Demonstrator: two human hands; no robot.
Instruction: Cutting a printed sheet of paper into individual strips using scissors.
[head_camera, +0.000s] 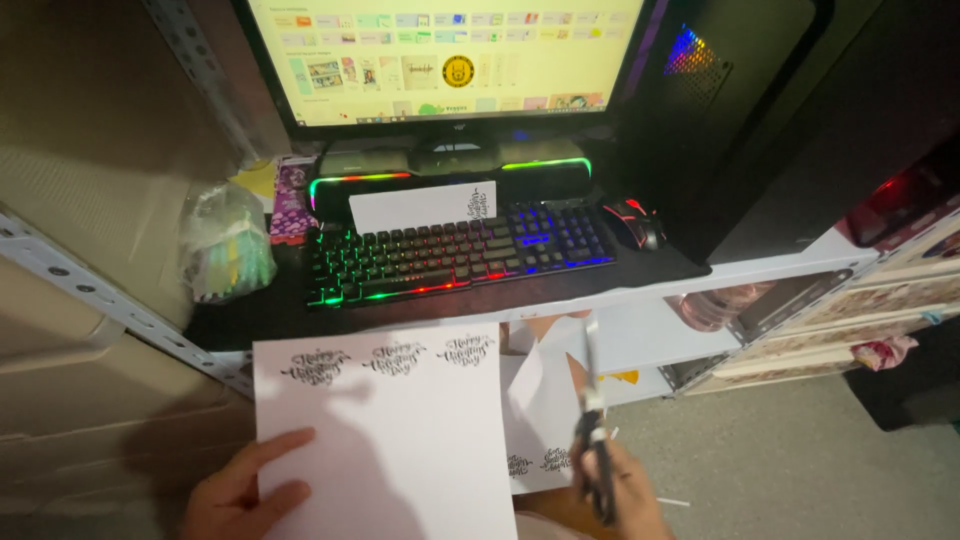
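The left hand (235, 495) held a white sheet (385, 430) low in the view, in front of the table (240, 325). Its grip pinched the sheet's left edge, the thumb lying over the front of the paper and a finger showing below it. The sheet was plain but for three small black script designs in a row along its top edge. The hand's shadow fell across its lower half.

The right hand (625, 495) was closed around the dark handles of scissors (592, 420), whose pale blades pointed up and away from the person. Just left of the scissors lay a second white sheet (540, 420), partly under the first, with two of the same black designs near its lower edge.

On the table a white card (420, 207) with one black design at its right end stood propped between the keyboard (455, 255), lit in rainbow colours, and a glowing light bar (450, 180). A crumpled clear bag (225, 245) sat at the left, with a purple patterned packet (292, 200) beside it. A black mouse (635, 222) with red lights lay right of the keyboard. The monitor (445, 55) showed rows of small coloured thumbnails, one a round yellow badge.
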